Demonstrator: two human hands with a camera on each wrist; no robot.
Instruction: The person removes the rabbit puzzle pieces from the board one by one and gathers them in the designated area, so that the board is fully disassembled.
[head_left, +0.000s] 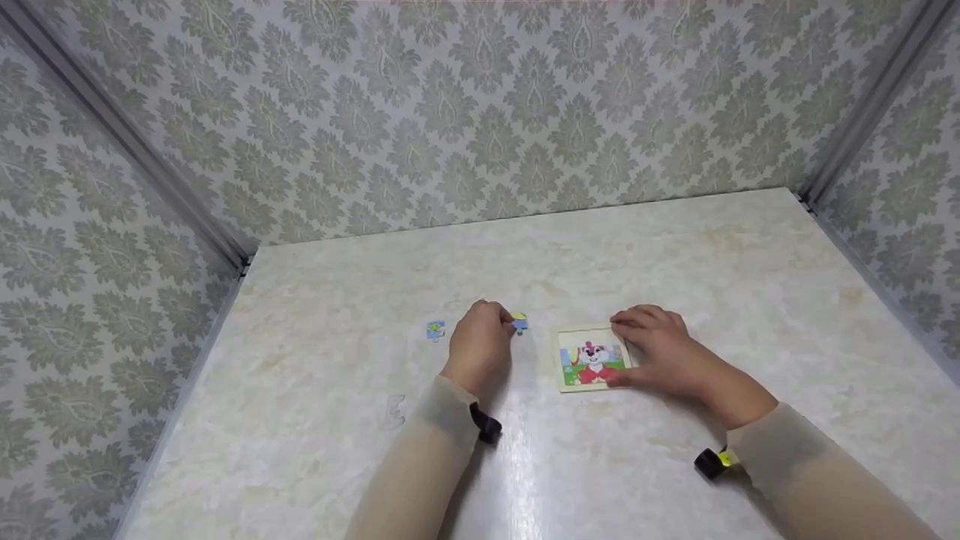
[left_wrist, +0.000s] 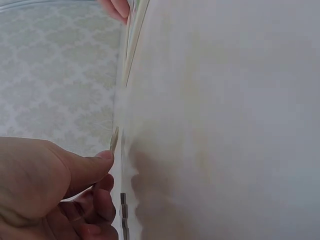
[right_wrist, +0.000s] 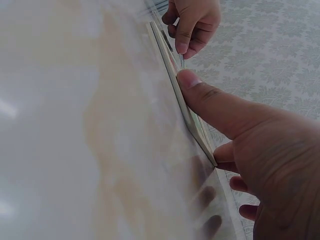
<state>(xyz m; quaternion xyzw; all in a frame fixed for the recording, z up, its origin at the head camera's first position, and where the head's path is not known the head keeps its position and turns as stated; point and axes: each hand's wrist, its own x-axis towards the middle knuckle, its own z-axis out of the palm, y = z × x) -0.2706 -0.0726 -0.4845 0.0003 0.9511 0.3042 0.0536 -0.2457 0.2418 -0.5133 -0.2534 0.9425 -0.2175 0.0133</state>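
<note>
In the head view my left hand [head_left: 478, 343] pinches a small blue and yellow jigsaw piece [head_left: 520, 322] between thumb and fingertips. The left wrist view shows that jigsaw piece [left_wrist: 115, 139] nearly edge-on, just above the tabletop. To its right lies a square puzzle tray [head_left: 559, 364] with a pale rim. A cartoon animal in red fills its lower part, while the strip along the top is bare. My right hand [head_left: 670, 358] grips the tray's right end, thumb at the near edge and fingers at the far corner. The thumb [right_wrist: 190, 80] overlaps the tray's edge in the right wrist view.
Left of my left hand lies another blue jigsaw piece [head_left: 435, 330] with a yellow-green pattern. Nearer to me is a pale, jigsaw-shaped piece [head_left: 395, 412] that blends into the marbled tabletop [head_left: 315, 450]. Patterned walls [head_left: 480, 112] stand behind and at both sides.
</note>
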